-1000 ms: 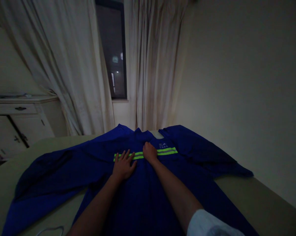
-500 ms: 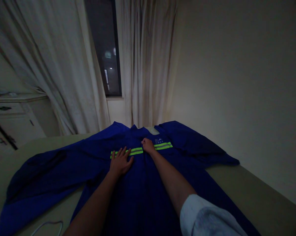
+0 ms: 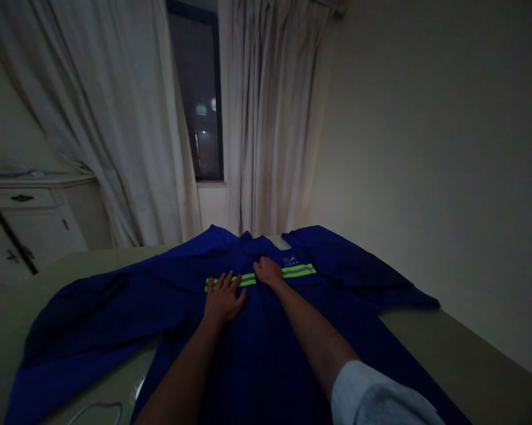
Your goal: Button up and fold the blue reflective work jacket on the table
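Observation:
A dark blue work jacket [image 3: 257,354] lies spread out, front up, with its collar away from me and its sleeves out to both sides. Bright yellow-green reflective bands [image 3: 299,270] cross its chest. My left hand [image 3: 224,301] rests flat on the left part of the chest, fingers spread over the band. At the centre front opening, just below the collar, my right hand [image 3: 269,272] has its fingers curled together on the jacket's edge. What lies under those fingers is hidden. A small pale logo [image 3: 291,260] shows just beyond the right hand.
The jacket lies on a pale greenish bed-like surface [image 3: 460,348]. A thin cable [image 3: 100,405] and a small shiny object [image 3: 139,386] lie near the lower left. Behind are curtains [image 3: 275,118], a dark window [image 3: 199,100] and a white cabinet [image 3: 40,230]; a wall [image 3: 447,177] borders the right.
The view has shifted, so everything sits slightly lower and further right. My right hand has turned a little at the opening, its knuckles now more on top. My left hand stays flat on the band.

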Tool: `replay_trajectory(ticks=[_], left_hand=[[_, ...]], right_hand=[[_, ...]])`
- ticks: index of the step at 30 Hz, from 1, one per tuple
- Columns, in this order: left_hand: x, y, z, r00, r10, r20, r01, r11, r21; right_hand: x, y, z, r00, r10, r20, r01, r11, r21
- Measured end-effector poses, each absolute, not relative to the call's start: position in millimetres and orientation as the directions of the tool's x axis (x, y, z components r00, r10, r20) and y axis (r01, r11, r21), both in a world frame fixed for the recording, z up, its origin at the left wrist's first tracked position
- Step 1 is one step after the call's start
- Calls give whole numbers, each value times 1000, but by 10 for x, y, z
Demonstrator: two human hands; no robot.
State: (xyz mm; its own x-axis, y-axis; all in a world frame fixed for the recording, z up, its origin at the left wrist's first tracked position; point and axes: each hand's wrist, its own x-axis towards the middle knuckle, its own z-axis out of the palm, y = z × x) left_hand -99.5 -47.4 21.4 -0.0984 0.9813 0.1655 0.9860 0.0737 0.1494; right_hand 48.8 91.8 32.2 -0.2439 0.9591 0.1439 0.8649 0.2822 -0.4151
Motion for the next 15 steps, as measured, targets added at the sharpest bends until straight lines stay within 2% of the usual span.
replay_trajectory(ticks=[5, 10, 15], left_hand=[[-1002, -472, 200, -101, 981, 168, 987, 77, 139], [-1008, -464, 198, -110, 982, 151, 986, 89, 140], [-1004, -458, 193, -120, 982, 147, 986, 100, 134]], right_hand=[[424, 927, 319, -217, 970, 110, 867, 243, -434], [485, 1050, 303, -146, 988, 45, 818, 147, -556], [569, 1154, 299, -101, 993, 60, 694, 113, -711]])
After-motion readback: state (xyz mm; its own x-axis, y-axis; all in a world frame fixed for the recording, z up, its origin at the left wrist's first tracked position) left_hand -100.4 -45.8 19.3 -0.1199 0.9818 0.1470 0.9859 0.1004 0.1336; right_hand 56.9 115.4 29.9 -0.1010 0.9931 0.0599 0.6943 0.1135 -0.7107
